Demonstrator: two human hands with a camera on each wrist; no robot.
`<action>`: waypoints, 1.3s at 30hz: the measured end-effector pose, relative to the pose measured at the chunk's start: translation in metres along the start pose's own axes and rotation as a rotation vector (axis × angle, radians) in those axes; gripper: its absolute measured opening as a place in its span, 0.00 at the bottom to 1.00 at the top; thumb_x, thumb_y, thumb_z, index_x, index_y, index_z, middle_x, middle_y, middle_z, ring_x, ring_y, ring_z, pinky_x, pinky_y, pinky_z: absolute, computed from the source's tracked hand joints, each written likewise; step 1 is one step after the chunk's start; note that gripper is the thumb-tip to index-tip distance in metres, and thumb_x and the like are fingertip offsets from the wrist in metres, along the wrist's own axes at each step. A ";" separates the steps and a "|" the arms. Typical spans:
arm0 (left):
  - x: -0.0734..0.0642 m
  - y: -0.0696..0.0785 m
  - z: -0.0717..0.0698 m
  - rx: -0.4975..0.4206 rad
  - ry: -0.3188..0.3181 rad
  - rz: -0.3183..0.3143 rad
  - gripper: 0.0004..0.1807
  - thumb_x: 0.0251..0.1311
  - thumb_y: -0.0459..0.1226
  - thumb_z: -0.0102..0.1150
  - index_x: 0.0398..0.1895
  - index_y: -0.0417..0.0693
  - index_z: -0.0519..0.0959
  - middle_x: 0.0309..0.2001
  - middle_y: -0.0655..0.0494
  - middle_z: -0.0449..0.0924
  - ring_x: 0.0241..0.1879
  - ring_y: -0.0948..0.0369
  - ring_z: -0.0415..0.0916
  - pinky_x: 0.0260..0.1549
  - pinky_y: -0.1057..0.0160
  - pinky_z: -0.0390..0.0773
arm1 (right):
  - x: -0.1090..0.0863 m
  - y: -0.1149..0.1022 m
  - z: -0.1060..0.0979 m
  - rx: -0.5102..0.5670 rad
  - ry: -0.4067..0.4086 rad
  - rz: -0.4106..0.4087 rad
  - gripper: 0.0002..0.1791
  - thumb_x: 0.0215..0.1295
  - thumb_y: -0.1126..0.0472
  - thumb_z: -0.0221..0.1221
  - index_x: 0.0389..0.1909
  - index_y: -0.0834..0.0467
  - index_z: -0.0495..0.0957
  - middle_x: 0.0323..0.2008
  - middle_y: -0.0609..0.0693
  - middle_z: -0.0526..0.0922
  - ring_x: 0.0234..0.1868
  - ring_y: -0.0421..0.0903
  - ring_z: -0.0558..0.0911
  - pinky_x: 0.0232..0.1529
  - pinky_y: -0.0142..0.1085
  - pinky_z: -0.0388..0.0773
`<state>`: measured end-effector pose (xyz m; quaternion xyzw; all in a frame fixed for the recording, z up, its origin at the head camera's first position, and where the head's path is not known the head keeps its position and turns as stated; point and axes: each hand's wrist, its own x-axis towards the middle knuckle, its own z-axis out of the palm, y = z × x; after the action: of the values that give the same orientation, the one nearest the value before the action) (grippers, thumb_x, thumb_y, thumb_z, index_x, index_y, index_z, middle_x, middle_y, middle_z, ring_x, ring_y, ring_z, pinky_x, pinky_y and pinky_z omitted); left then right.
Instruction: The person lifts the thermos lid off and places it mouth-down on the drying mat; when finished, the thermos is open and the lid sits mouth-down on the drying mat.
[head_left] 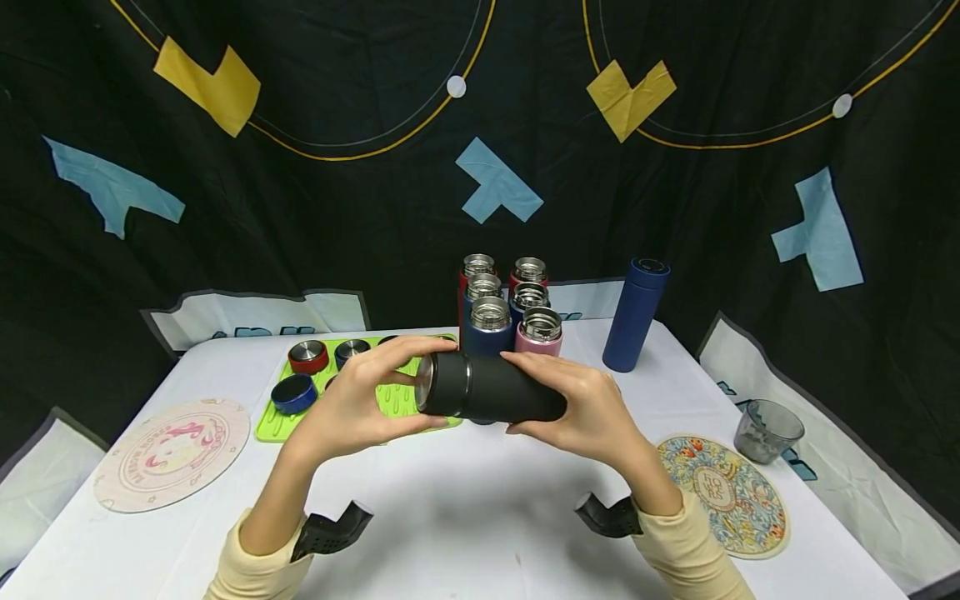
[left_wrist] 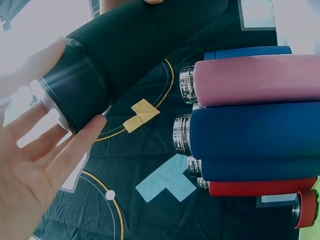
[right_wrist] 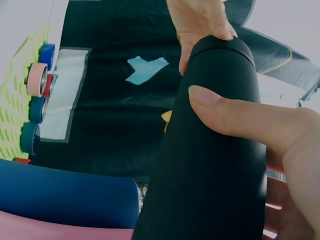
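Note:
A black insulated bottle (head_left: 510, 390) is held sideways above the table, its capped end toward the left. My left hand (head_left: 358, 402) pinches the black lid (head_left: 444, 384) between thumb and fingers; in the left wrist view the lid (left_wrist: 75, 85) sits against the body with a thin seam between. My right hand (head_left: 581, 406) grips the body near its base, and the right wrist view shows that thumb (right_wrist: 220, 111) lying along the black side. Just behind the bottle stand several uncapped bottles, among them a pink bottle (head_left: 538, 333) and a blue bottle (head_left: 489, 332).
A green mat (head_left: 281, 425) bears several lids, including a red lid (head_left: 308, 357) and a blue lid (head_left: 294, 393). One capped blue bottle (head_left: 636, 317) stands at the back right. A pink round placemat (head_left: 180, 454) lies left; a patterned placemat (head_left: 738, 500) and a glass (head_left: 768, 432) are right.

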<state>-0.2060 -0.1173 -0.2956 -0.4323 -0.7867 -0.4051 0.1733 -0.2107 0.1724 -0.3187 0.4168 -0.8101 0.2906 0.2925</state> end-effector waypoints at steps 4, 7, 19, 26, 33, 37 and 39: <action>0.000 -0.002 0.001 -0.016 0.030 -0.062 0.39 0.43 0.40 0.78 0.63 0.54 0.72 0.59 0.58 0.74 0.52 0.57 0.77 0.38 0.62 0.83 | 0.000 -0.002 0.001 -0.067 0.026 -0.007 0.44 0.39 0.52 0.79 0.63 0.50 0.74 0.56 0.49 0.80 0.55 0.46 0.80 0.52 0.45 0.78; 0.000 -0.002 0.001 -0.035 0.040 -0.116 0.39 0.44 0.40 0.78 0.63 0.57 0.72 0.58 0.60 0.75 0.47 0.59 0.78 0.37 0.63 0.83 | 0.001 -0.002 0.002 -0.111 0.034 -0.013 0.44 0.40 0.52 0.78 0.64 0.50 0.74 0.57 0.49 0.79 0.56 0.47 0.79 0.53 0.45 0.77; 0.000 -0.003 0.001 -0.016 -0.024 -0.014 0.41 0.41 0.35 0.79 0.63 0.55 0.73 0.61 0.60 0.72 0.59 0.58 0.70 0.45 0.59 0.81 | 0.000 0.002 -0.001 -0.011 -0.037 0.014 0.44 0.38 0.53 0.79 0.62 0.50 0.75 0.53 0.47 0.81 0.50 0.45 0.81 0.46 0.42 0.80; -0.001 -0.001 0.000 -0.020 -0.048 0.024 0.41 0.40 0.32 0.79 0.62 0.55 0.74 0.63 0.58 0.71 0.62 0.57 0.68 0.47 0.54 0.80 | 0.000 0.005 -0.004 0.083 -0.090 0.053 0.45 0.37 0.52 0.80 0.62 0.49 0.75 0.52 0.44 0.82 0.46 0.40 0.81 0.42 0.39 0.80; 0.000 -0.001 0.000 0.010 -0.025 0.046 0.40 0.40 0.33 0.79 0.62 0.54 0.74 0.63 0.57 0.71 0.62 0.56 0.68 0.48 0.55 0.79 | 0.000 0.004 -0.002 0.034 -0.056 0.023 0.43 0.39 0.52 0.79 0.62 0.51 0.75 0.54 0.46 0.81 0.48 0.43 0.82 0.44 0.40 0.80; 0.000 0.000 0.000 0.006 0.006 0.013 0.40 0.40 0.36 0.79 0.62 0.54 0.74 0.61 0.57 0.72 0.59 0.57 0.71 0.45 0.60 0.81 | 0.000 0.002 0.000 -0.033 -0.016 0.007 0.44 0.39 0.52 0.79 0.62 0.51 0.75 0.55 0.47 0.80 0.52 0.44 0.81 0.48 0.42 0.79; 0.001 -0.001 0.000 0.007 0.024 -0.021 0.40 0.41 0.39 0.79 0.62 0.54 0.74 0.60 0.58 0.74 0.57 0.58 0.73 0.42 0.62 0.82 | -0.001 0.001 0.000 -0.063 0.003 0.003 0.44 0.39 0.52 0.78 0.63 0.50 0.74 0.56 0.47 0.80 0.53 0.45 0.80 0.50 0.44 0.79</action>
<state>-0.2068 -0.1168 -0.2958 -0.4186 -0.7904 -0.4095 0.1800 -0.2114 0.1729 -0.3198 0.4055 -0.8191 0.2661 0.3062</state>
